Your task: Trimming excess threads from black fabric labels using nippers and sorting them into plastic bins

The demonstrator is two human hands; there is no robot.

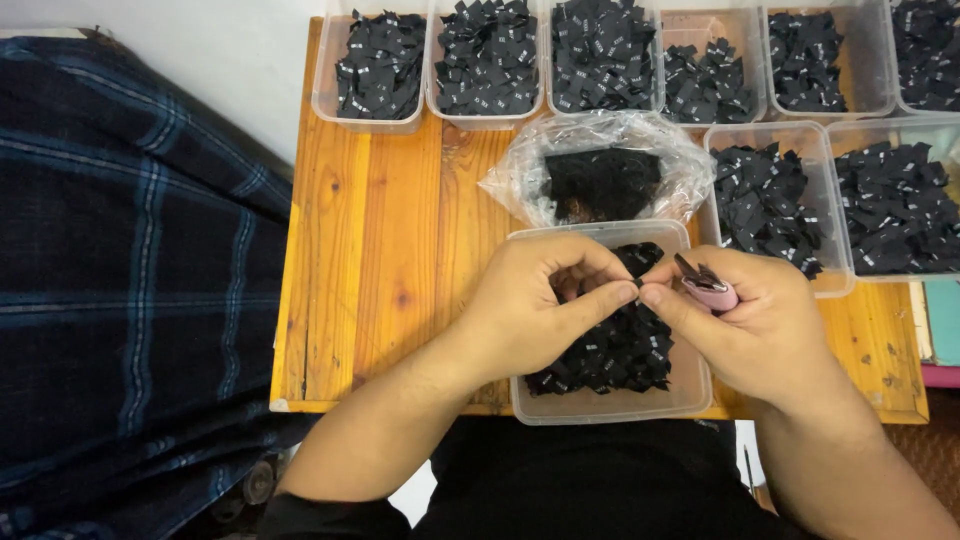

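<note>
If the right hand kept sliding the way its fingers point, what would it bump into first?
The right hand points leftward, so it would most likely meet the left hand's fingertips first; they already look nearly touching above the tub of black labels.

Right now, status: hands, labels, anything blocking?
Left hand and right hand pinch together over clear tub of black labels. Right also holds pink snips. Nothing blocking.

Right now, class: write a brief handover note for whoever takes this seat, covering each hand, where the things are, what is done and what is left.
Left hand: fingertips pinching a small black fabric label.
Right hand: meets that pinch and grips pink-handled snips.
Both are above the near clear plastic tub of black labels on the wooden table.
Done: the other clear tubs hold labels.
Left: a clear plastic bag holds more black material.
</note>
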